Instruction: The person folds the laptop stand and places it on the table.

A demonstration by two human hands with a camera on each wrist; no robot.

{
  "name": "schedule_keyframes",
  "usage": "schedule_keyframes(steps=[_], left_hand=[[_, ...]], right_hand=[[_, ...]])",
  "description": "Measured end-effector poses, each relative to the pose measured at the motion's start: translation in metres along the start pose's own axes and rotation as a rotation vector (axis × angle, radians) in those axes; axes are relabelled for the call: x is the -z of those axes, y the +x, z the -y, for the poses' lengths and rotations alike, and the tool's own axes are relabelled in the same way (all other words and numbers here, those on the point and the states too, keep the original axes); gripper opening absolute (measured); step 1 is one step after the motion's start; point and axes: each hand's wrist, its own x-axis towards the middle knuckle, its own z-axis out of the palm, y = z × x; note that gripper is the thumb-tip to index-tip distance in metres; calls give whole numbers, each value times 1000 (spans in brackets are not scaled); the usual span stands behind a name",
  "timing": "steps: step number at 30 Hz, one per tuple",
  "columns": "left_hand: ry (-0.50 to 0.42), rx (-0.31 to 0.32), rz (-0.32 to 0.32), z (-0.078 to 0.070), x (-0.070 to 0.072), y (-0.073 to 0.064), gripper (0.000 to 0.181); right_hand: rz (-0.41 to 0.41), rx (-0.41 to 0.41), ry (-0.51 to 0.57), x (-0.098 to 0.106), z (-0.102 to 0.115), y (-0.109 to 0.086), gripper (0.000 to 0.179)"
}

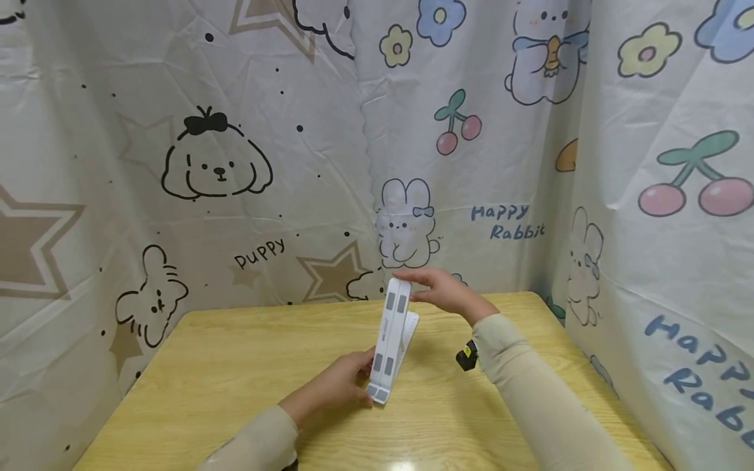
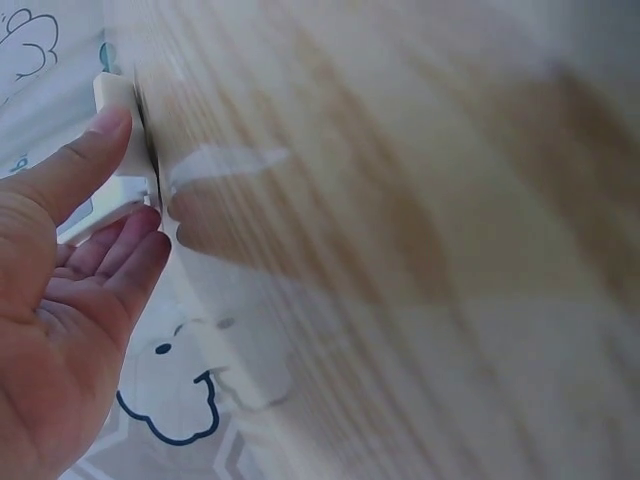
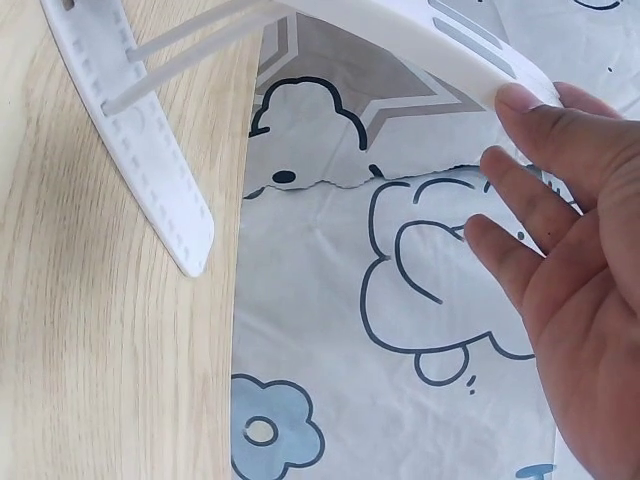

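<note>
A white folding laptop stand (image 1: 385,347) with grey pads leans upright over the wooden table, partly unfolded. Its upper end is between the thumb and finger of my right hand (image 1: 444,294); in the right wrist view the thumb of that hand (image 3: 590,230) presses the edge of the stand's padded arm (image 3: 400,40), while other fingers stay apart from it. A slotted leg (image 3: 150,170) and thin struts show below. My left hand (image 1: 344,379) grips the lower end near the tabletop. In the left wrist view, the left thumb (image 2: 85,160) lies on the stand's white end (image 2: 112,95), with fingers beneath.
The wooden table (image 1: 235,366) reaches back to a printed curtain (image 1: 318,163) that hangs behind and at both sides. A small black item (image 1: 467,355) with a yellow-green spot shows beside the right cuff.
</note>
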Motion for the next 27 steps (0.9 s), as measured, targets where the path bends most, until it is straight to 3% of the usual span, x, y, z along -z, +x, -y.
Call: schedule_keyframes(steps=[7, 13, 18, 24, 27], left_hand=[[-13, -27, 46, 1, 2, 5, 113], [-42, 14, 90, 3, 11, 7, 103], [-24, 1, 103, 6, 12, 5, 95], [-70, -41, 82, 5, 5, 2, 103], [-72, -29, 48, -1, -1, 2, 103]], right_hand=[[-12, -31, 7, 6, -3, -7, 53], [-70, -21, -22, 8, -3, -18, 53], [-73, -24, -36, 10, -4, -26, 54], [-17, -1, -23, 15, -4, -25, 55], [-1, -4, -15, 18, -3, -24, 54]])
